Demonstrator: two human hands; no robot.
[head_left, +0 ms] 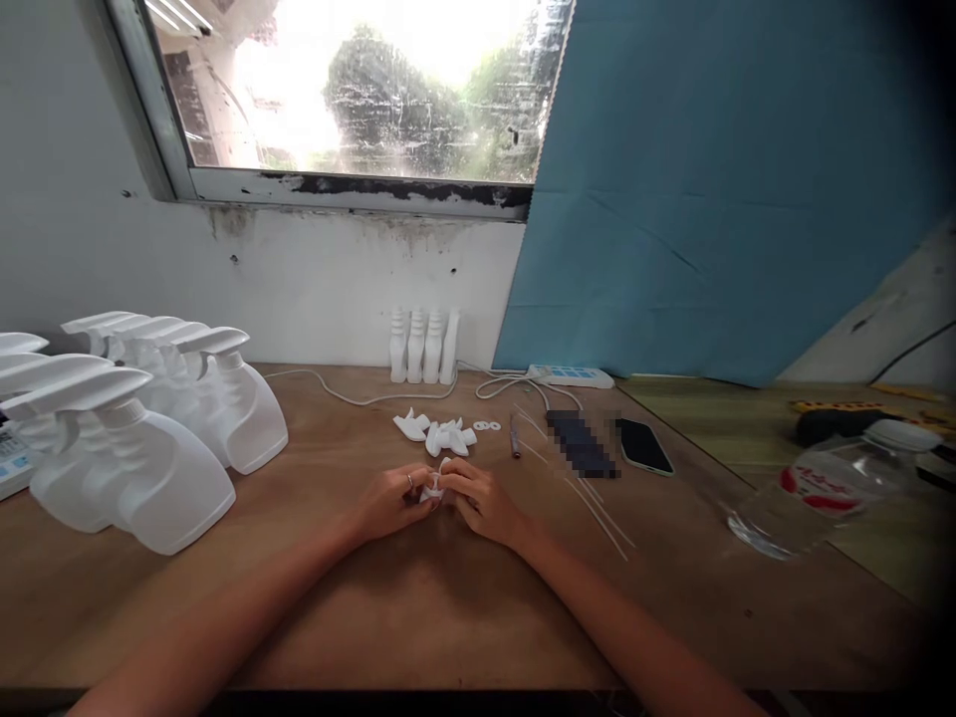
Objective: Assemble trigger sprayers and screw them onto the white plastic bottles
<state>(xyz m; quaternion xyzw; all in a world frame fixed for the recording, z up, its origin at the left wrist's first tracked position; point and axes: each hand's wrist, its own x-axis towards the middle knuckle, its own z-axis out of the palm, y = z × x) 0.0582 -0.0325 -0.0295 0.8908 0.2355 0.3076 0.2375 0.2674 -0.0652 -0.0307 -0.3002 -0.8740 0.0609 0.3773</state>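
My left hand point(395, 501) and my right hand point(482, 501) meet above the middle of the table. Between their fingertips they pinch a small white plastic piece point(433, 490), partly covered by the fingers; its exact kind cannot be made out. Just beyond the hands lie several white plastic trigger-shaped parts point(450, 438) in a loose group, with one such part point(411, 425) slightly apart on the left. To their right are small white rings point(482, 425). A short dark pen-like stick point(515, 438) lies beside them, and thin white tubes point(601, 513) stretch out at the right.
White spray bottles point(175, 483) stand in rows at the left. Several white ribbed parts point(416, 349) stand upright by the wall. A power strip point(572, 376) with a cable, a dark pixelated patch point(581, 443), a phone point(644, 445) and a clear bottle point(822, 493) are at the right.
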